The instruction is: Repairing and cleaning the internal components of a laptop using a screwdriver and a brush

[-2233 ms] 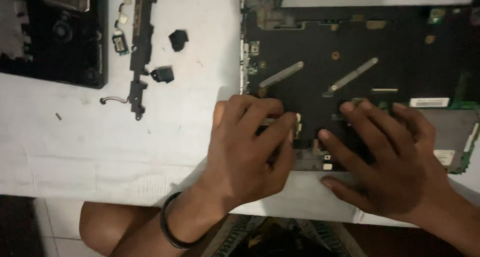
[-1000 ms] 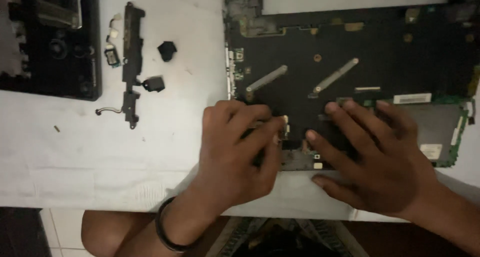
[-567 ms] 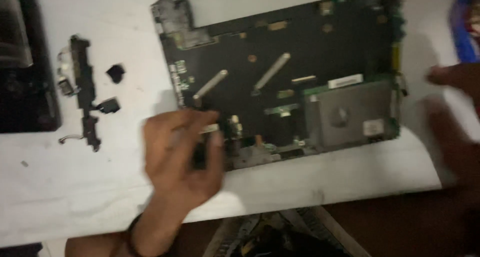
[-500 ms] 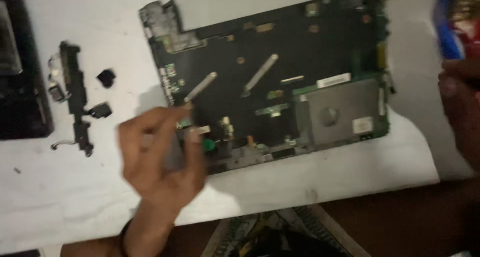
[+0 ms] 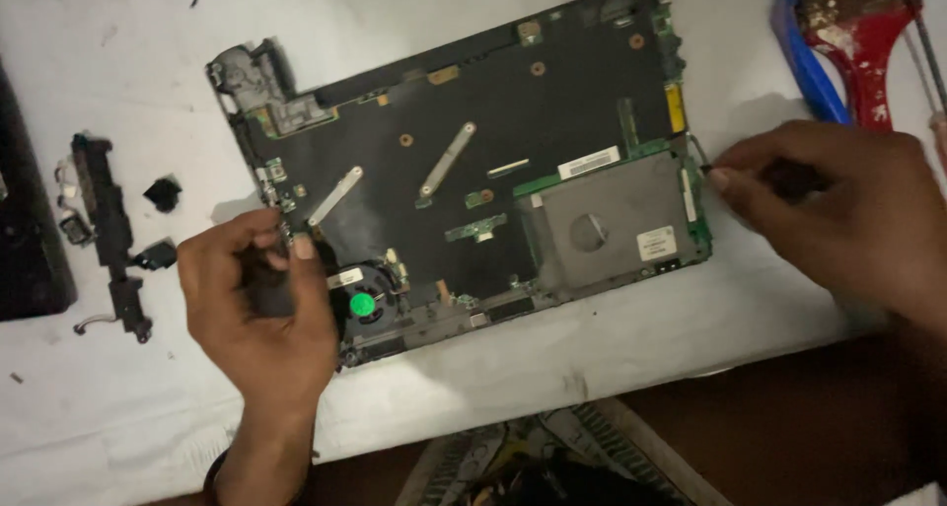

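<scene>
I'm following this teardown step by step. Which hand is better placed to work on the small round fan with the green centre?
The left hand: its fingers sit right beside the fan at the circuit board corner. The right hand is off the board's far edge.

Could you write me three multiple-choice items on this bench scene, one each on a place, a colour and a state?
1. Where does the small round fan sit on the circuit board?
A. at its near edge, beside the left hand
B. at its far right corner
C. off the board, on the white table

2. What colour is the label at the fan's hub?
A. red
B. green
C. yellow

3. What is the right hand doing?
A. lying flat and open on the board
B. pinching a thin dark tool at the board's right edge
C. holding the paintbrush

Key: 1 A, the fan lies next to the left hand at the near edge. 2 B, the hub shows bright green. 3 B, the fingers close on a slim tool touching the board's right rim.
</scene>
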